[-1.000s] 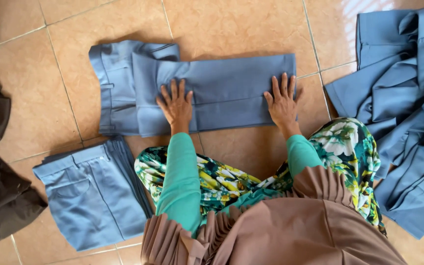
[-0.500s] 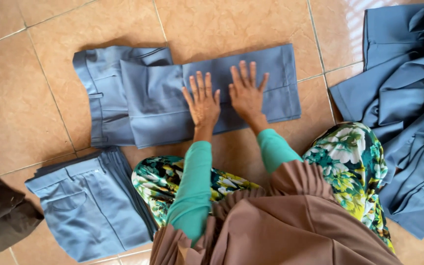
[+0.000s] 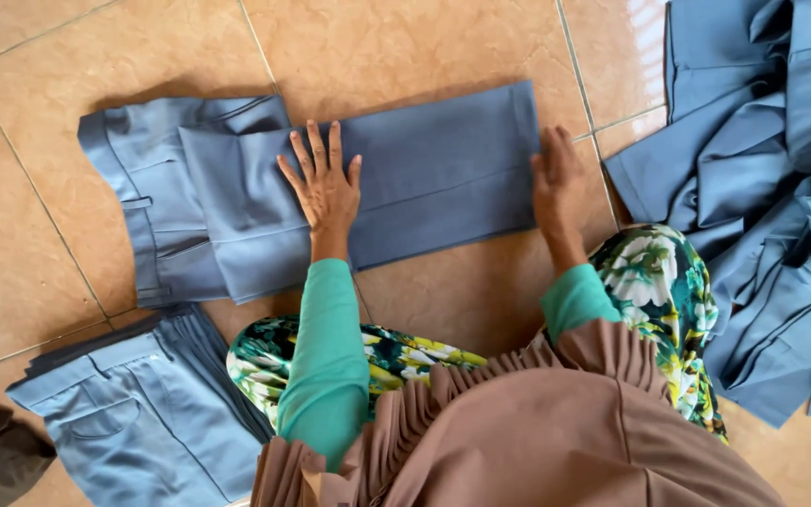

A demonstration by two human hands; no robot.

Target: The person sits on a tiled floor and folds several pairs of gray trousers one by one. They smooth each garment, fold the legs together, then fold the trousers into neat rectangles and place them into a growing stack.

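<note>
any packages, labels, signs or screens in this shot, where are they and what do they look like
None show: no package, label, sign or screen.
Only cloth lies on the tiled floor: the blue-grey trousers under both hands, a folded stack at lower left, a loose blue-grey heap at right.

No packages, labels, signs or screens in view.
</note>
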